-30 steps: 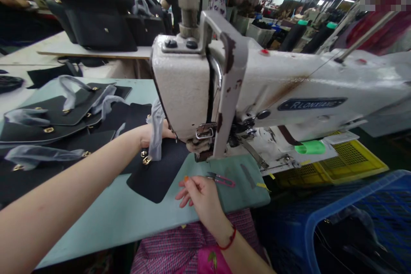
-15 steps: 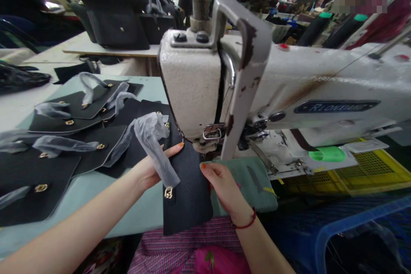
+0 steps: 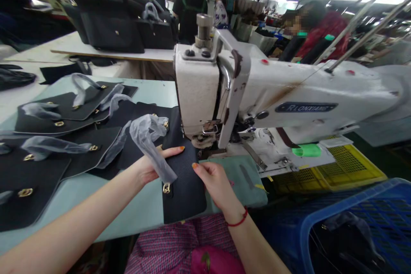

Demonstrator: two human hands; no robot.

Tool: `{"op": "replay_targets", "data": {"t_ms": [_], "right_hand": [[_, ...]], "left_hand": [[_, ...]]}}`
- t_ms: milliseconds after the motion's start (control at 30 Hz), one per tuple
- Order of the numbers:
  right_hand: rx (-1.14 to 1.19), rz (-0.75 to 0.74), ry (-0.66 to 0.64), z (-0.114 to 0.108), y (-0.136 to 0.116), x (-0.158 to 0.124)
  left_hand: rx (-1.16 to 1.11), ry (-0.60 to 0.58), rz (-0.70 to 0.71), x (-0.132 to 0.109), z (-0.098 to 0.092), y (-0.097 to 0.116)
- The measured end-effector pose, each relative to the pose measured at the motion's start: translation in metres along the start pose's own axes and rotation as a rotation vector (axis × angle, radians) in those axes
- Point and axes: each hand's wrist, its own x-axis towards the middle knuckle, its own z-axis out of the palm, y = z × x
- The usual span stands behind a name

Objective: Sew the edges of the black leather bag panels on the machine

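Observation:
A black leather bag panel (image 3: 184, 180) lies at the front of the sewing machine, its upper part beside the presser foot (image 3: 205, 150). It carries a handle wrapped in clear plastic (image 3: 150, 143) and gold-coloured buckles (image 3: 166, 188). My left hand (image 3: 157, 165) passes beneath the wrapped handle and grips the panel's left side, one digit stretched across the top; its other fingers are mostly hidden. With thumb and bent fingers, my right hand (image 3: 213, 180) pinches the panel's right edge, just below the needle area.
The white sewing machine (image 3: 289, 90) fills the right side. Several similar black panels (image 3: 80, 111) lie on the pale green table (image 3: 128, 212) at left. Black bags (image 3: 109, 25) stand behind. A blue basket (image 3: 308, 218) and yellow crate (image 3: 356, 167) sit at right. Other people (image 3: 191, 8) are beyond.
The camera view has shifted, so the machine looks smaller and more of the blue basket shows. Both hands keep their hold on the panel, which has barely moved relative to the machine.

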Motion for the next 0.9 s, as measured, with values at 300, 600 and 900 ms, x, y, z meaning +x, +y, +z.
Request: {"op": "replay_targets", "data": {"t_ms": [300, 600, 900], "right_hand": [[-0.054, -0.029, 0.013, 0.000, -0.005, 0.002], [-0.106, -0.058, 0.037, 0.001, -0.006, 0.011], [-0.122, -0.068, 0.048, 0.001, -0.008, 0.011]], "left_hand": [[0.002, 0.005, 0.031, 0.000, 0.001, 0.002], [0.007, -0.050, 0.059, 0.004, -0.001, 0.008], [0.012, -0.066, 0.052, 0.012, -0.007, 0.008]]}}
